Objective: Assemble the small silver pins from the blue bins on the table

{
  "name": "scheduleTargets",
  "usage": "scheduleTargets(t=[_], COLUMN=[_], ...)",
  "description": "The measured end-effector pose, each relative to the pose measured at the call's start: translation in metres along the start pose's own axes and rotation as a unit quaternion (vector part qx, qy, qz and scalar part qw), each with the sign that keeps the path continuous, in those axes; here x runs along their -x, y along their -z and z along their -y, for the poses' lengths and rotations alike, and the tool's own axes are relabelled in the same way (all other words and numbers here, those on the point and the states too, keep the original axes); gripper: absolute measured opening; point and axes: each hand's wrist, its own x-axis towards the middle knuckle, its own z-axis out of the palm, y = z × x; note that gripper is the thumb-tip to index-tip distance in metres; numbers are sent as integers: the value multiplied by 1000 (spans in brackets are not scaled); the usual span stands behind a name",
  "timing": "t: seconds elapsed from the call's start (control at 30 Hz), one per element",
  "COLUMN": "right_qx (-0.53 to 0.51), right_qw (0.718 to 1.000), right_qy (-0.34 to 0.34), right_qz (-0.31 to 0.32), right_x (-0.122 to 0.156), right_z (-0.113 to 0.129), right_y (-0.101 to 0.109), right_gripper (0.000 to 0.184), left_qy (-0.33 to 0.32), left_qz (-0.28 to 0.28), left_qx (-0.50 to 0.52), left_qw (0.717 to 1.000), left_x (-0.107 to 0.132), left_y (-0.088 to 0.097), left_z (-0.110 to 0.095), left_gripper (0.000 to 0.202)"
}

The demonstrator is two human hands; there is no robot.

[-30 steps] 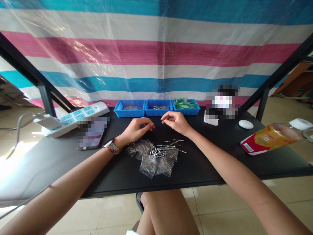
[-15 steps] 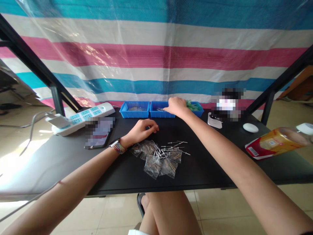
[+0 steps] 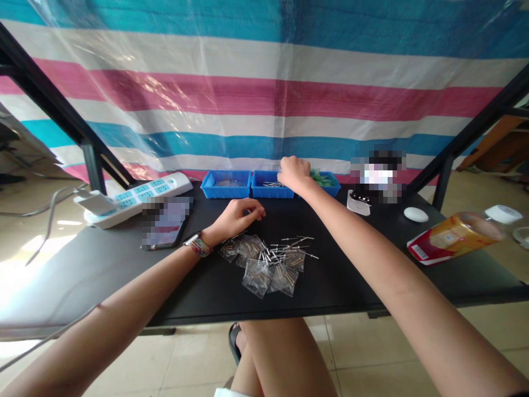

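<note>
My right hand [image 3: 294, 173] reaches over the right part of the middle blue bin [image 3: 273, 193]. Its fingers are bent down and drawn together, and their tips are hidden, so what they hold cannot be made out. Beside them in that bin lie silver pop rivets [image 3: 270, 184]. My left hand [image 3: 242, 215] rests on the black table, loosely curled, with thumb and fingertips close together and nothing seen in it. Just nearer to me lie a loose pile of pop rivets [image 3: 291, 251] and several small clear bags [image 3: 257, 277] with thin brass-coloured pieces inside.
The left blue bin [image 3: 226, 193] holds clear bags; the right bin [image 3: 328, 192] holds something green. A power strip [image 3: 140, 201] and a phone [image 3: 167, 223] lie at left. To the right are a white case [image 3: 357, 206], a white oval object [image 3: 415, 214] and a drink bottle [image 3: 454, 237].
My right hand's fingers have drawn in and now point down into the middle bin. My left hand stays on the table. The whole view has shifted slightly.
</note>
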Motion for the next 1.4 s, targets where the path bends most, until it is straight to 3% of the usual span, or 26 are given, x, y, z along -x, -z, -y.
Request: scheduleTargets(t=[0.07,0.13,0.17,0.23,0.33,0.4,0.47,0.63,0.77,1.0,1.27,1.4], right_qx=[-55,-178,-266,-447,-608,-654,-675,-690,-679,-681,-674,-680], right_qw=[997,980,959,891,791,755,737,723,732,726,733,729], right_qy=[-11,13,31,56,65,50,34,30,52,77,80,71], right_qz=[-58,-89,-88,-63,-24,-22,-21,-3,10,55,36,37], right_x=[15,32,41,57,75,82,86,88,92,103,104,103], right_z=[-4,-9,-10,-13,-13,-12,-11,-8,-4,3,4,2], right_y=[2,-2,-7,-19,-38,-47,-52,-58,-60,-60,-59,-62], right_gripper=[26,24,27,40,46,44,45,47,39,34,38,33], left_qy=[1,-7,-15,-37,-56,-53,-40,28,62,86,77,40], left_qz=[-29,-77,-102,-129,-119,-108,-109,-144,-171,-45,-61,-43], left_qx=[7,12,9,-12,-45,-51,-39,98,203,269,285,284], left_qw=[1000,997,995,991,990,991,992,984,962,958,953,957], left_x=[0,0,0,0,1,1,1,-3,-8,-7,-4,-3], left_y=[-1,-3,-4,-5,-6,-7,-8,-11,-9,-9,-7,-4], left_z=[1,3,4,5,6,6,4,3,7,14,8,11], left_gripper=[26,27,35,49,49,44,40,43,51,45,39,24])
